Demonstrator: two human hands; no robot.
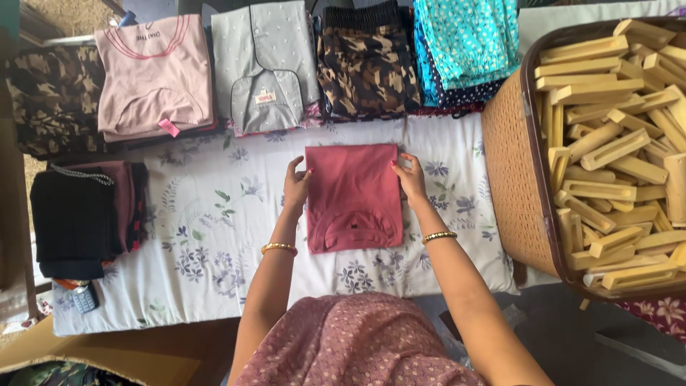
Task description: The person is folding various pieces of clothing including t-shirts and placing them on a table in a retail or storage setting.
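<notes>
From the head camera, looking straight down, a folded red shirt (353, 196) lies flat in the middle of a white sheet with a blue flower print (207, 236) that covers the tabletop. Its collar end is toward the person.

The left hand (296, 187) rests against the shirt's left edge, the fingers (294, 169) spread apart and laid flat along the border rather than closed on the cloth. The right hand (411, 179) sits at the shirt's right edge near the upper corner, its fingers likewise apart and pressing down on the fabric. A gold bangle (279, 248) circles the left wrist and another bangle (439, 236) the right.

Along the far edge of the sheet lie other folded clothes in a row: a pink top (155, 75), a grey dotted garment (264, 64), a brown camouflage piece (367, 68) and a turquoise patterned pile (464, 43). At the left end sit a dark camouflage garment (53, 96) and, nearer, a black and maroon stack (82, 214).

On the right stands a woven basket (511, 164) filled with pale wooden pieces (614, 150), well apart from the shirt.
</notes>
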